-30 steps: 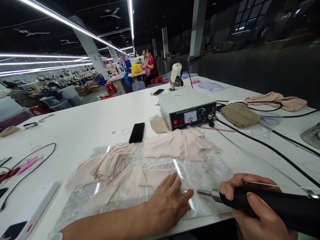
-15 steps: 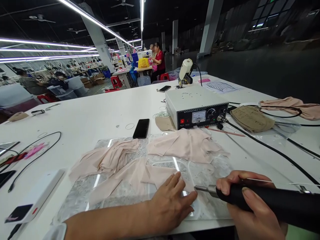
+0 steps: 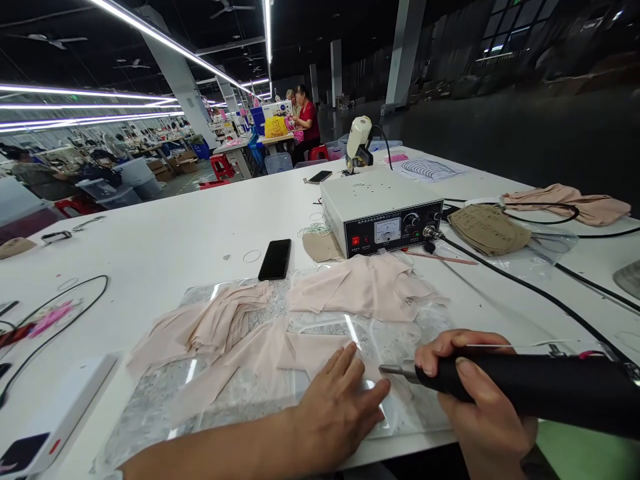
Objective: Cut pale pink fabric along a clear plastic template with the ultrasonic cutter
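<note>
My left hand lies flat with fingers spread, pressing on the near end of a pale pink cloth piece. In my right hand is a black corded ultrasonic handpiece, gripped with fingers and thumb wrapped around its front. Its slim metal tip points left, close to my left index finger and thumb, low over the cloth's edge; whether it touches is hard to tell. Under the cloth is a clear-covered grey marbled board. A fanned stack of pink pieces lies at its left, a wider pink pile at its back.
A control box with dial and meter stands behind the board, a black cable running from it on the right. A phone lies left of it. A white power bank is at left, brown cloth pieces at right.
The view has turned slightly to the right, so the table things sit further left. My hands and the handpiece hold nearly the same place over the cloth.
</note>
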Available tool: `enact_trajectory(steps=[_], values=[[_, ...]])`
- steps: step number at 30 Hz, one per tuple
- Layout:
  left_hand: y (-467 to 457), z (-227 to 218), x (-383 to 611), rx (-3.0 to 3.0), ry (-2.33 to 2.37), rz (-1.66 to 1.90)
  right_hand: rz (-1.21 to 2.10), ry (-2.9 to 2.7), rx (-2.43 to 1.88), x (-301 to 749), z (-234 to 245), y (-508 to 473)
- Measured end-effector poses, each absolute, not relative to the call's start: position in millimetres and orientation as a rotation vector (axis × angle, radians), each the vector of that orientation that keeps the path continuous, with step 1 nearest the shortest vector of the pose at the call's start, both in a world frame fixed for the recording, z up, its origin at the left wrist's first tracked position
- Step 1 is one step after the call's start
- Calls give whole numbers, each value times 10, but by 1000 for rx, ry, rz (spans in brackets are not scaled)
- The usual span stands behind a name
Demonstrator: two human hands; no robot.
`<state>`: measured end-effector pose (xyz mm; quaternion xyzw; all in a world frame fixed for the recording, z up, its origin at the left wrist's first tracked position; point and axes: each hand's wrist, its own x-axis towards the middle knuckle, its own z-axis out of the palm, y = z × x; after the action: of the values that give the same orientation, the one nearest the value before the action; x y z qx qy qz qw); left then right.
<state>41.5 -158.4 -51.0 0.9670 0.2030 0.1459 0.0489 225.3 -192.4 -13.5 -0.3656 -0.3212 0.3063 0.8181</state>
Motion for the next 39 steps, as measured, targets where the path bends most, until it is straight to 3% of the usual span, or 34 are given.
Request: enact_trajectory(steps=[39], values=[[-1615, -583, 353, 2947, 678, 516, 648, -751, -763, 2047, -189, -1728]])
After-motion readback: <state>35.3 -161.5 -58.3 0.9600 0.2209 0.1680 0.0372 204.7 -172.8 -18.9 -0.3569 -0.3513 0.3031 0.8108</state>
